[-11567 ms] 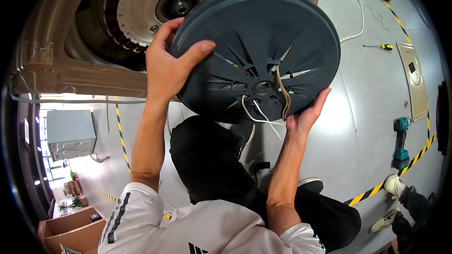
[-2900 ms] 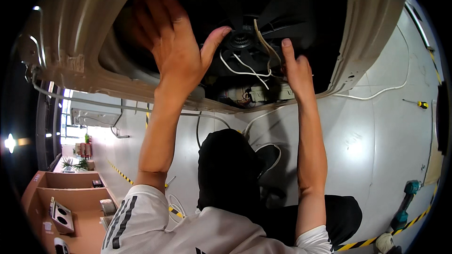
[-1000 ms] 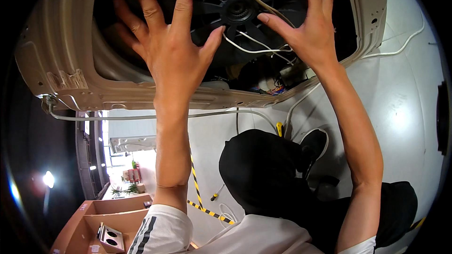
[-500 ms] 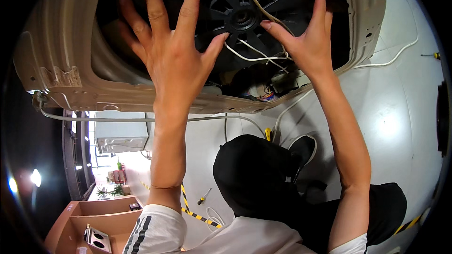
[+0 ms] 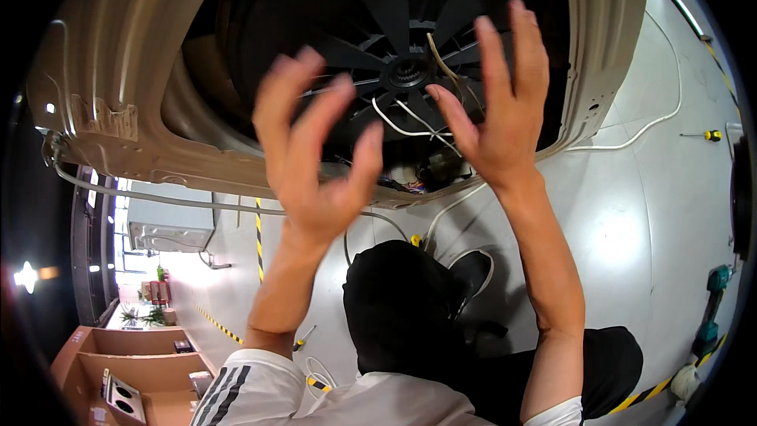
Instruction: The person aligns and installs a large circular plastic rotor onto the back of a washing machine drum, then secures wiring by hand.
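1. Black ribbed disc (image 5: 378,16), head view: sits in the large opening of a beige metal housing (image 5: 134,134) at the far side of the scene. Its round toothed hub (image 5: 409,72) faces the person; spokes and slots spread out around it.
2. Left hand (image 5: 319,166): raised before the left near part of the disc, fingers and thumb parted, slightly curled. Outline blurred; cannot tell whether any fingertip touches the disc.
3. Right hand (image 5: 505,118): raised before the right part of the disc, fingers extended, thumb apart from them and pointing toward the hub. Contact with the disc cannot be told. The two hands are apart from each other, with the hub showing between and beyond them.
4. White wires (image 5: 394,128) hang in front of the disc on the near side of the hub, crossing each other between the hands. A tan wire (image 5: 438,59) runs just right of the hub, toward the right thumb.
5. Small coloured wires (image 5: 412,187) lie at the near edge of the opening. A grey hose (image 5: 181,203) runs along the near left side of the housing.
6. Floor, right: a white cable (image 5: 662,117), a yellow-handled screwdriver (image 5: 712,136) and, nearer, a teal power tool (image 5: 714,300).
7. Near left: an open cardboard box (image 5: 75,339) containing a pale panel (image 5: 122,396) with two dark circles.
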The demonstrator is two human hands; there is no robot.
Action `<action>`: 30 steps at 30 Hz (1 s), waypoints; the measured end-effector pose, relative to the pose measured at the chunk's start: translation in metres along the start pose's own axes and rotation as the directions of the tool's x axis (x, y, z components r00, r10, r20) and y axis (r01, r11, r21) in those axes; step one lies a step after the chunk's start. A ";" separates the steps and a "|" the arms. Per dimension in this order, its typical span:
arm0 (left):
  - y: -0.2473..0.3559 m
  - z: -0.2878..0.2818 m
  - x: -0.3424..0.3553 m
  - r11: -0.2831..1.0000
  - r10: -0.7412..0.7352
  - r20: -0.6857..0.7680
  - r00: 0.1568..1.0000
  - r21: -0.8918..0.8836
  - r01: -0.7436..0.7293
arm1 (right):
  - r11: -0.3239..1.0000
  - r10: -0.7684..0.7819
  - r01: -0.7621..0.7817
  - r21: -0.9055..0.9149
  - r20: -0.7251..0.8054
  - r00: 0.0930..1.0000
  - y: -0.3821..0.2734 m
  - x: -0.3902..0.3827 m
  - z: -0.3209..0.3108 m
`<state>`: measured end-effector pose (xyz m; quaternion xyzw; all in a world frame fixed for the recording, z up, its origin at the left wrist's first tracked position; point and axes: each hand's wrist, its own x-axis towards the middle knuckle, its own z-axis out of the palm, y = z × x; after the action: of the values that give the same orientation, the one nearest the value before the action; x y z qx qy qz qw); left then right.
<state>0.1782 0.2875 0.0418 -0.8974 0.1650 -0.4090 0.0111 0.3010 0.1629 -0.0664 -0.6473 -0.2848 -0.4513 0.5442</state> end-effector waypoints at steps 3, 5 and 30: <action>0.030 0.005 -0.046 0.376 -0.570 0.489 0.660 -0.560 0.739 | 0.992 -0.066 0.080 -0.101 0.136 0.988 -0.005 0.011 -0.001; 0.029 0.016 -0.053 -0.214 -0.551 0.741 0.385 -0.572 0.792 | 0.983 -0.059 0.090 -0.161 0.189 0.980 0.000 0.016 -0.001; 0.001 0.023 -0.057 -0.652 -0.640 0.697 0.324 -0.716 0.251 | 0.971 0.109 -0.079 -0.228 0.125 0.986 0.005 -0.002 0.006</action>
<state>0.1599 0.3008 -0.0148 -0.3989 -0.1496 -0.1729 -0.8880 0.3062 0.1680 -0.0702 -0.7461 -0.2380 -0.4087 0.4686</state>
